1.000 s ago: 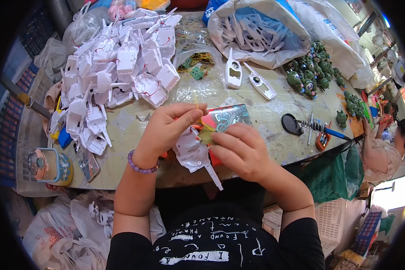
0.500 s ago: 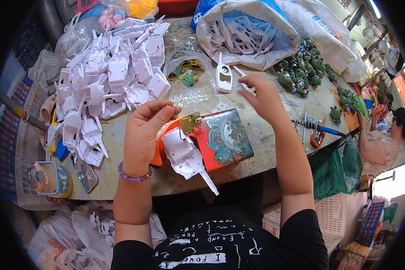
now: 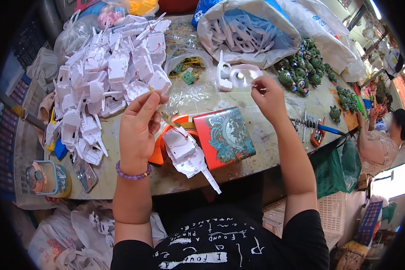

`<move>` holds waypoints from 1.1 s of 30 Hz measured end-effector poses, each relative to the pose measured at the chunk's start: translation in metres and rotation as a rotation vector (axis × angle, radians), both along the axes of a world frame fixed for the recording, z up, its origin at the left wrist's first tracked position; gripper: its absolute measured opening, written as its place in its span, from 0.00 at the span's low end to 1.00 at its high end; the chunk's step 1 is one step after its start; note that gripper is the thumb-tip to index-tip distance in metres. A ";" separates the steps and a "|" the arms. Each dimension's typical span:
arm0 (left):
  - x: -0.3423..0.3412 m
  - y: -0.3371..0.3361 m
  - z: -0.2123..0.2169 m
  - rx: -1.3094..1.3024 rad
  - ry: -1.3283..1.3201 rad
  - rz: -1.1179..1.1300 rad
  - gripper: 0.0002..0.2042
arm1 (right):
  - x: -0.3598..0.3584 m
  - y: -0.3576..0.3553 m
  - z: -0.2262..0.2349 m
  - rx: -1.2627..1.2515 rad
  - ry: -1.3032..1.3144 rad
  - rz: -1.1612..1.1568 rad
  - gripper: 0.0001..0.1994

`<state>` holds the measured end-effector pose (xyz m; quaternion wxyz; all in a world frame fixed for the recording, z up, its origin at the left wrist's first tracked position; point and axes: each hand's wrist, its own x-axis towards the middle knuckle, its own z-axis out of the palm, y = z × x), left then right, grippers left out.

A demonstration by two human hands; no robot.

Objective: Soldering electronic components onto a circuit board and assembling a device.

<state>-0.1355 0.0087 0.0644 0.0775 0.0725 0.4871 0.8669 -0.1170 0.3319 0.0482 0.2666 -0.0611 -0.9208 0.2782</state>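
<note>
My left hand (image 3: 139,128) is closed in a pinch on thin yellow wires (image 3: 151,90). A small circuit board (image 3: 167,119), smeared by motion, hangs below its fingers. Under it, a white plastic shell (image 3: 184,153) lies open side up across an orange round holder (image 3: 159,150), its narrow stem pointing toward me. My right hand (image 3: 271,99) has its fingers curled together; what they hold, if anything, is unclear. Just beyond them is a blurred white plastic piece (image 3: 249,69). Beside that blur a white casing (image 3: 224,76) with a long stem lies on the table.
A red patterned tin (image 3: 222,137) sits right of the shell. White shells (image 3: 90,81) are heaped at left. A sack (image 3: 292,40) of white parts stands behind, green figurines (image 3: 301,67) to its right. A soldering iron (image 3: 324,129) rests at right; a co-worker (image 3: 378,144) sits beyond.
My left hand has drawn back slightly left, and the circuit board hangs lower from its wires. My right hand's fingers have curled in; the white piece by it has shifted and blurred.
</note>
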 end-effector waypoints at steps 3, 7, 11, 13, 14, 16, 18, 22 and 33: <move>0.001 -0.001 0.001 -0.019 0.002 -0.001 0.10 | 0.031 -0.027 0.029 -0.199 0.069 0.389 0.08; 0.012 0.006 0.004 -0.277 0.149 -0.091 0.10 | 0.046 -0.035 0.038 0.099 -0.115 0.765 0.08; 0.033 0.020 0.012 -0.671 0.421 -0.105 0.07 | 0.043 -0.038 0.037 0.169 -0.082 0.810 0.08; 0.035 0.024 0.012 -0.827 0.702 -0.014 0.05 | 0.044 -0.041 0.037 0.214 0.017 0.769 0.06; 0.034 0.025 0.010 -0.830 0.706 -0.018 0.05 | 0.051 -0.046 0.042 0.210 0.021 0.765 0.06; 0.033 0.025 0.008 -0.888 0.908 0.126 0.05 | 0.071 -0.062 0.053 0.131 -0.064 0.627 0.06; 0.034 0.026 0.009 -0.890 0.888 0.125 0.05 | 0.081 -0.071 0.049 0.146 -0.065 0.650 0.10; 0.033 0.024 0.001 -0.830 0.508 0.102 0.05 | 0.094 -0.079 0.059 0.408 -0.148 0.645 0.12; 0.037 0.032 0.009 -0.770 0.818 -0.142 0.08 | 0.090 -0.060 0.044 0.394 -0.020 0.583 0.06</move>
